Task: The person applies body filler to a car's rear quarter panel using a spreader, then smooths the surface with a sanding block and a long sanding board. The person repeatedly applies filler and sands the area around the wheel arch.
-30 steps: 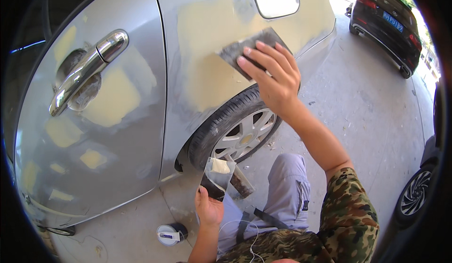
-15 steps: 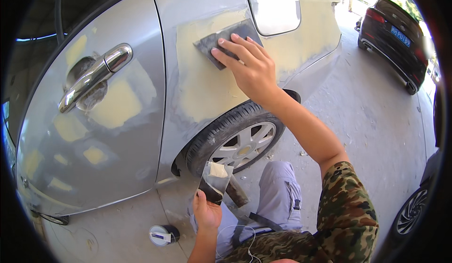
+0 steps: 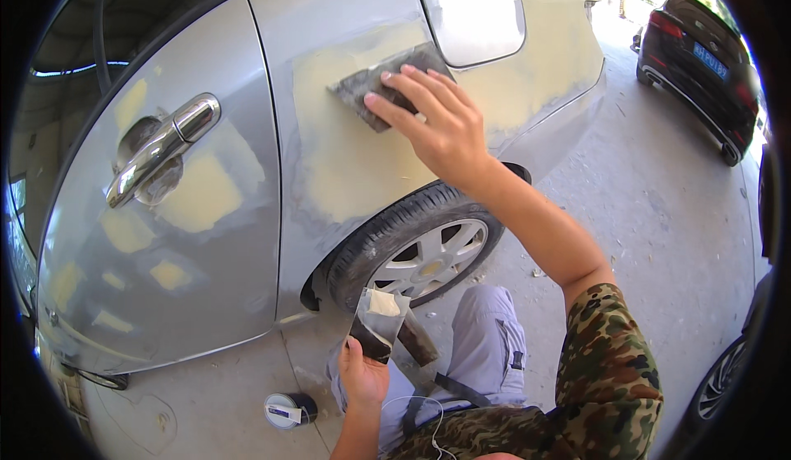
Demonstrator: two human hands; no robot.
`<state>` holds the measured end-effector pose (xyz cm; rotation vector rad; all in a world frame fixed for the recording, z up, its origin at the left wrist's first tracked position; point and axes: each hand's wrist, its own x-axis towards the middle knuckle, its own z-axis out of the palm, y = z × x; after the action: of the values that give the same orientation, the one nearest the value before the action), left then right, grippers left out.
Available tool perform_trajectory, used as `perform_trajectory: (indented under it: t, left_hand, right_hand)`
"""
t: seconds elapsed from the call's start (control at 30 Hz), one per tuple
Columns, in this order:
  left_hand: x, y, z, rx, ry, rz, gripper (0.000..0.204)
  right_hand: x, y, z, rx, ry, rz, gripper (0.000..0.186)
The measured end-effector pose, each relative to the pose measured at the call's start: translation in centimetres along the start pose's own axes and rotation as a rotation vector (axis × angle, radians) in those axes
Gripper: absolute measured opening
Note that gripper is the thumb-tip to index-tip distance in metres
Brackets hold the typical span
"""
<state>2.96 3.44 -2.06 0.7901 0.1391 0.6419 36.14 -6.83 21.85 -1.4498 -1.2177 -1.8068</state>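
Observation:
A dark, flexible filler spreader (image 3: 369,81) lies against the silver car's rear side panel, below and left of the fuel flap (image 3: 471,15). My right hand (image 3: 441,126) holds it, fingers stretched over its face; the thumb is hidden. Pale yellow filler (image 3: 338,155) covers the panel under and around it, down to the wheel arch. Low in front of me, my left hand (image 3: 364,376) grips a putty knife (image 3: 377,328) with a clear-looking blade and a black lower part. A cream dab of filler (image 3: 383,302) sits near the blade's top.
The car's door (image 3: 206,295), with a chrome handle (image 3: 165,148) and patches of filler, is on the left. Below the panel is the rear wheel (image 3: 428,258). A small dark tin (image 3: 290,410) stands on the concrete floor. A black car (image 3: 700,68) is parked at far right.
My right hand and the spreader have shifted slightly down the panel. The view has moved a little; my left hand keeps its hold on the putty knife.

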Motion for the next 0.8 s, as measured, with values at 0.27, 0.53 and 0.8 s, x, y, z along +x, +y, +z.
perform_trajectory:
  t: [0.27, 0.53, 0.8]
  left_hand:
    - [-0.5, -0.3, -0.3, 0.026, -0.007, -0.015, 0.044]
    - [-0.9, -0.6, 0.3, -0.008, -0.027, -0.043, 0.041]
    - [-1.1, -0.5, 0.9, -0.027, -0.019, -0.038, 0.040]
  right_hand:
    - [1.9, 1.4, -0.6, -0.120, 0.102, -0.054, 0.042]
    - [1.1, 1.2, 0.9, -0.085, 0.089, 0.024, 0.041]
    - [2.2, 2.1, -0.4, -0.092, 0.108, -0.034, 0.039]
